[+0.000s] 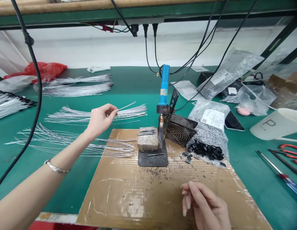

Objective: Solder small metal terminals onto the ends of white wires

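Observation:
My left hand (101,119) pinches the end of a thin white wire (127,106), above a loose bundle of white wires (66,115) on the green table. Another bundle (119,148) lies nearer, its right ends reaching onto a cardboard sheet (119,198). My right hand (207,203) is over the cardboard's front right, thumb and fingers curled together; anything between them is hidden. Ahead stands a blue-handled soldering iron (164,83), tip down in a stand, beside a wrapped block (147,140). Small black pieces (207,150) spill from a plastic bag (212,111).
A small fan (180,129) sits behind the iron. To the right are a phone (234,121), a white cup (275,124), a screwdriver (282,175) and red-handled pliers (289,150). A black cable (34,64) hangs at the left. More wire bundles (76,89) lie at the back left.

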Tool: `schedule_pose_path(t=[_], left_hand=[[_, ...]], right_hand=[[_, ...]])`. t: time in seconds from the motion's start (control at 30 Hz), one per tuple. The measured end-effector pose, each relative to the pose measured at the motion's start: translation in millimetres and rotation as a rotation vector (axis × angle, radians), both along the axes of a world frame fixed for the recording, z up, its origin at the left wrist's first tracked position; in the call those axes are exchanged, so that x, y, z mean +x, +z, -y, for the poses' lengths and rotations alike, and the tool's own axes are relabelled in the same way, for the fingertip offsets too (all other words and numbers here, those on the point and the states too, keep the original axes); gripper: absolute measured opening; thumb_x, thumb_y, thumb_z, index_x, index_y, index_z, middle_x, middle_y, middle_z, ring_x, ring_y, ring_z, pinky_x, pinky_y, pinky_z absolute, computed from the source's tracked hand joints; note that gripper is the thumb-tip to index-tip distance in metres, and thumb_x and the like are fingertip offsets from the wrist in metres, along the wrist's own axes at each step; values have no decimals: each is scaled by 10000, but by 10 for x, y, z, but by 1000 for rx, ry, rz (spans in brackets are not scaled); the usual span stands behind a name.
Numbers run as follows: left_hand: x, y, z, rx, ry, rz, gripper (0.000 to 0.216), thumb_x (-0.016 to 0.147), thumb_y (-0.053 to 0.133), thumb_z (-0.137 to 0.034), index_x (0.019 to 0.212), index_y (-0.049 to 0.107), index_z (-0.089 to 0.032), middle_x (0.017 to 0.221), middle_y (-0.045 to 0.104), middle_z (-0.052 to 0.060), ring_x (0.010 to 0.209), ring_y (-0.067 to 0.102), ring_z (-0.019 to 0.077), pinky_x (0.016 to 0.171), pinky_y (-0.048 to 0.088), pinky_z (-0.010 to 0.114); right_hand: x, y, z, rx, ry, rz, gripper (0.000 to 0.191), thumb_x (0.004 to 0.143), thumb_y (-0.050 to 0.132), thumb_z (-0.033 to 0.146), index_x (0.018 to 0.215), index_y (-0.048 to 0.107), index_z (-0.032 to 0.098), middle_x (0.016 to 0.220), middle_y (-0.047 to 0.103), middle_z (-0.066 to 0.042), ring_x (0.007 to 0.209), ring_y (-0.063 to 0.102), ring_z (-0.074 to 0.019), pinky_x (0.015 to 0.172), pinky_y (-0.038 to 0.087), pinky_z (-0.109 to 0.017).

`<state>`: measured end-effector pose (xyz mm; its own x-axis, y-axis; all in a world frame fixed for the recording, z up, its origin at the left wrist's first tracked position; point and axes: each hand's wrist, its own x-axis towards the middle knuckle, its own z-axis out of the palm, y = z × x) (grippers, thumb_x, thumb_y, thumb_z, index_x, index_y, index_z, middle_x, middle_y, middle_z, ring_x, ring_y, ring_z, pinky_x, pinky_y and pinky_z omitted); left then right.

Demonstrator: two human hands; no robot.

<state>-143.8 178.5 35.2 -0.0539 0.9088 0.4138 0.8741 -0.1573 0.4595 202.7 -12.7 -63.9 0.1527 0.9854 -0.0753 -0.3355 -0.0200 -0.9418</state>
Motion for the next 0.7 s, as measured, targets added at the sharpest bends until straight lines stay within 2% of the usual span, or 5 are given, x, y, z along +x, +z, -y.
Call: schedule_pose_path(t=[0.1, 0.2, 0.37, 0.5, 0.7], left_hand=[[38, 222, 382, -35, -39, -29, 235, 924, 675, -425, 799, 702, -227, 702, 696, -11, 666, 600, 174, 658, 429, 306], [87, 335, 861, -181, -169, 6, 251, 910, 686, -469, 777, 713, -258, 721, 713, -22, 660, 604, 169, 607, 444, 283], [209, 175, 1451, -462, -370, 196, 209, 946, 665, -400, 778, 709, -283, 681, 669, -19, 631, 575, 171, 576, 452, 275], [317, 29, 1619, -534, -380, 249, 246, 971, 629, -408, 775, 700, -276, 678, 640, -17, 629, 552, 166, 568, 424, 271], [383, 6, 1669, -599, -443, 347, 251, 998, 607, -363, 782, 690, -264, 668, 627, -33, 618, 538, 137, 575, 421, 232]], right_hand=[[-63, 53, 20, -8, -15, 52, 232, 916, 792, 404, 826, 833, 195, 674, 687, -37, 475, 637, -129, 495, 535, -221], [-198, 172, 41, -38, -23, 113, 265, 931, 764, 429, 804, 808, 200, 722, 690, -31, 493, 608, -116, 510, 506, -228], [-445, 363, 41, -3, 223, 165, 345, 1006, 631, 500, 878, 721, 193, 703, 633, -13, 553, 566, -131, 525, 442, -244], [-547, 422, 16, 71, 344, 197, 319, 1026, 584, 485, 945, 681, 192, 774, 620, -13, 612, 570, -143, 561, 440, -258], [-560, 390, 10, 131, 307, 300, 308, 1041, 585, 378, 792, 629, 201, 719, 561, 10, 605, 538, -138, 567, 399, -269]])
